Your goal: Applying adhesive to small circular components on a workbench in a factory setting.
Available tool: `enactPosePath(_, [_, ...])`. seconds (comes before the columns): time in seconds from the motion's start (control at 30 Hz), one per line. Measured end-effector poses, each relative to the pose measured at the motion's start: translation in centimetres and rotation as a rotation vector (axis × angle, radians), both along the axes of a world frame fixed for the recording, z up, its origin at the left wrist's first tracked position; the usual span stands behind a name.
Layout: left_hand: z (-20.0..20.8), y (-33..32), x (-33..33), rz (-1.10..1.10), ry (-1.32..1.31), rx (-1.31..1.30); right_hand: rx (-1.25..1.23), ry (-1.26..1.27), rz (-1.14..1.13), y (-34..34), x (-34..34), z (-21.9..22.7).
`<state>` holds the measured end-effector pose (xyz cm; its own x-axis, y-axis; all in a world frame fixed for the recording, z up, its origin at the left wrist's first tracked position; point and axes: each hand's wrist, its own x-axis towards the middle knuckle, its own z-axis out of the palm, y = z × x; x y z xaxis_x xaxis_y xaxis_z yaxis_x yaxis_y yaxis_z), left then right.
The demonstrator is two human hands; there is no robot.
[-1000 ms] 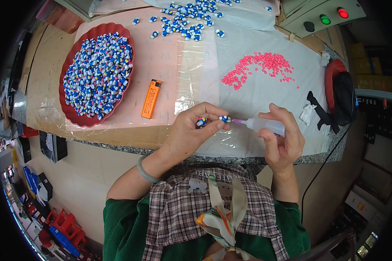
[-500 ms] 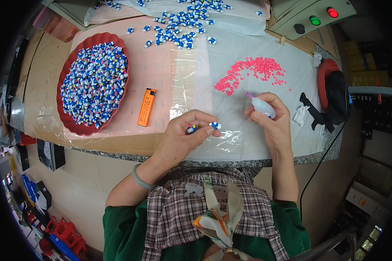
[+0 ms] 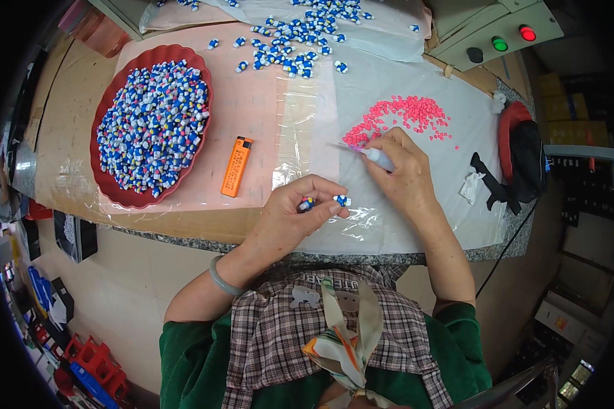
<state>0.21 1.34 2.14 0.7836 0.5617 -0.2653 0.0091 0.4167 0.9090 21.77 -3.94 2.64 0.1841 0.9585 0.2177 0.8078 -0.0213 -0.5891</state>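
Note:
My left hand (image 3: 299, 210) is closed, pinching a small blue-and-white figurine (image 3: 342, 200) between thumb and fingertip. A second figurine (image 3: 307, 203) is tucked in its curled fingers. In my right hand (image 3: 404, 170) is a small glue bottle (image 3: 378, 159), whitish and soft-looking, with a purple collar and a thin needle tip. The tip points left, at the near left edge of a scatter of tiny pink pieces (image 3: 416, 109) lying on the white plastic sheet. My fingers hide part of the bottle.
A red scalloped tray (image 3: 207, 129) heaped with figurines stands on the left. Beside it lies an orange lighter (image 3: 235, 168). More loose figurines (image 3: 297, 41) spread at the back. A control box (image 3: 488, 41) with lit buttons is back right; a black strap (image 3: 491, 184) and crumpled tissue (image 3: 471, 187) lie right.
My right hand has moved left with the glue bottle, whose tip now points left near the pink pieces. The left hand keeps its pinch. The whole view has shifted slightly.

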Motion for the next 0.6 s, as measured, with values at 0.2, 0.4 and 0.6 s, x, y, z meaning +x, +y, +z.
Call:
enactPosePath(0.2, [0.0,0.0,-0.1,-0.003,-0.004,0.008,0.023,-0.101,-0.037,0.1,0.0,0.2])
enactPosePath(0.4, [0.3,0.0,0.1,0.003,0.005,0.026,-0.008,-0.137,-0.065,0.1,0.4,0.3])
enactPosePath(0.6, [0.2,-0.1,0.3,0.068,0.026,0.209,-0.298,0.75,-0.041,-1.4,-0.2,2.5])
